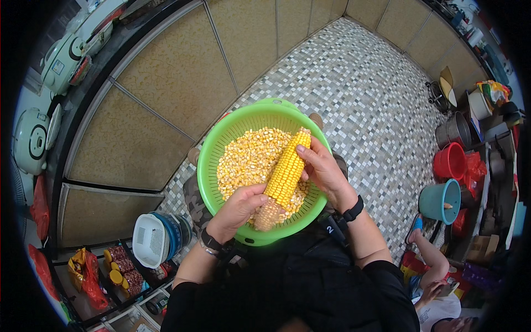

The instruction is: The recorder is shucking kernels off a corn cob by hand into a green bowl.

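Observation:
An ear of yellow corn (286,176) slants across a green plastic colander (209,166), held in both hands. My right hand (325,166) grips its upper part, thumb lying on the kernels. At the lower end, where a stretch of bare cob (265,216) shows, my left hand (242,205) holds the ear with its thumb at the edge of the kernel rows. Beneath the ear, a heap of loose corn kernels (249,155) covers the colander's bottom. The colander rests on my lap, between my legs.
On the right stand a red bucket (449,162), a teal bucket (431,203) and a metal pot (452,130). A seated person (433,286) is at lower right. White and blue basins (150,240) are stacked at lower left, near cabinets (153,87) and the mosaic-tiled floor (352,83).

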Motion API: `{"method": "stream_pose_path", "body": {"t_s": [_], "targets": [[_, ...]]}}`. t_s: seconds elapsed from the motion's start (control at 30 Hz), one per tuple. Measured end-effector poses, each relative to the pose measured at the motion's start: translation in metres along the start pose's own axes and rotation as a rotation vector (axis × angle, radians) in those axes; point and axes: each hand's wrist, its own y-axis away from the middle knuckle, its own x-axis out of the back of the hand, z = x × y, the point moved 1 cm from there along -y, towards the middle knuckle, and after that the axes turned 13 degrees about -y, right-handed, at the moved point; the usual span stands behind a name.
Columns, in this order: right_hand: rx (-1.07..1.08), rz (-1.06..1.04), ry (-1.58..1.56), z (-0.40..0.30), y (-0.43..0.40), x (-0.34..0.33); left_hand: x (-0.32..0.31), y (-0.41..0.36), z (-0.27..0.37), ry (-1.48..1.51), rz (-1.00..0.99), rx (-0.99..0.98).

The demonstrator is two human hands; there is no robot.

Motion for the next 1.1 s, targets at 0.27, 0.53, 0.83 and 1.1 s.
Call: {"method": "stream_pose_path", "body": {"t_s": [0.27, 0.53, 0.83, 1.1], "targets": [[0.022, 0.010, 0.047, 0.001, 0.000, 0.002, 0.008, -0.004, -0.008, 0.122, -0.117, -0.013], [0.036, 0.040, 0.102, 0.003, 0.000, 0.003, 0.001, -0.002, -0.001, 0.031, -0.066, 0.021], [0.035, 0.029, 0.109, 0.003, -0.001, 0.002, 0.005, -0.004, -0.012, 0.001, -0.061, 0.010], [0.041, 0.024, 0.098, 0.002, 0.000, 0.000, 0.004, -0.003, -0.009, 0.010, -0.075, 0.033]]}}
